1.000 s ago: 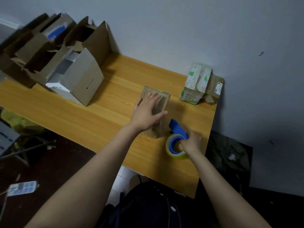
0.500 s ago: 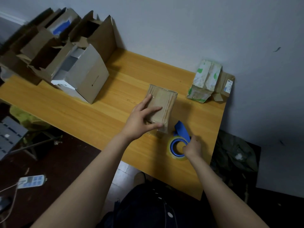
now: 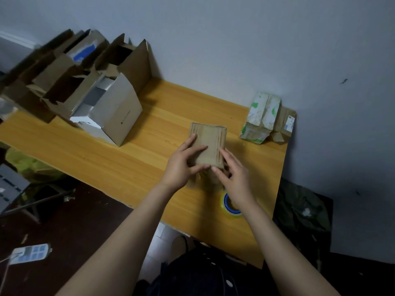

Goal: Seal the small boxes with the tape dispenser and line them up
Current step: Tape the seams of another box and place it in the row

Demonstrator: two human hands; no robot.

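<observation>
left hand (image 3: 181, 165) grasps closed small box (image 3: 211, 137), contents hidden; right hand (image 3: 235, 178) touches its near corner, fingers straight. tape dispenser (image 3: 229, 207) lies near the table (image 3: 128, 167) front edge.

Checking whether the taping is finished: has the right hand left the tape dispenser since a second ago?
Yes. The right hand moved off the tape dispenser, toward the wall, onto the small box.
</observation>
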